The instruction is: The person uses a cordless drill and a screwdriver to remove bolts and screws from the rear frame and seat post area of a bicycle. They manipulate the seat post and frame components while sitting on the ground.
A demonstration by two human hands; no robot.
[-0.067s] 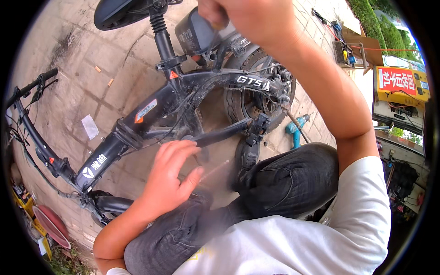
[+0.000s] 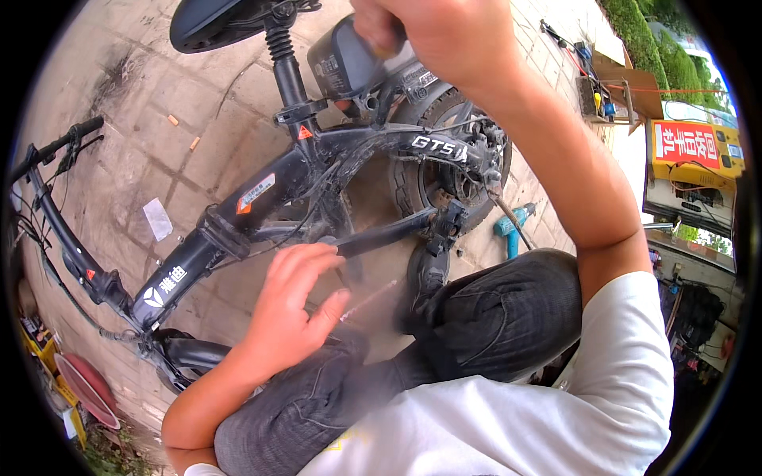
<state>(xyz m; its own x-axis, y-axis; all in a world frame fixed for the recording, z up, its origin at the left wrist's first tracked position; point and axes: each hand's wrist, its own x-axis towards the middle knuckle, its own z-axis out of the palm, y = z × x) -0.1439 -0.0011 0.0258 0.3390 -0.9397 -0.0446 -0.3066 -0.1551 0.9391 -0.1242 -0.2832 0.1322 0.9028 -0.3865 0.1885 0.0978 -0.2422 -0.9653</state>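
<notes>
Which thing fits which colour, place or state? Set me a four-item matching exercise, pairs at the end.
1. power drill
2. flat scrap
3. saddle
4. left hand

A. black, at the picture's upper edge
B. thumb and fingers apart
C. whitish, left of the picture's centre
D. teal, right of the picture's centre

Pairs: 1-D, 2-C, 3-A, 4-B

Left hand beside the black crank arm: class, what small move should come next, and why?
Probably the left hand should close on the crank arm to steady it: its fingers are open beside it, and the hand appears empty.
</notes>
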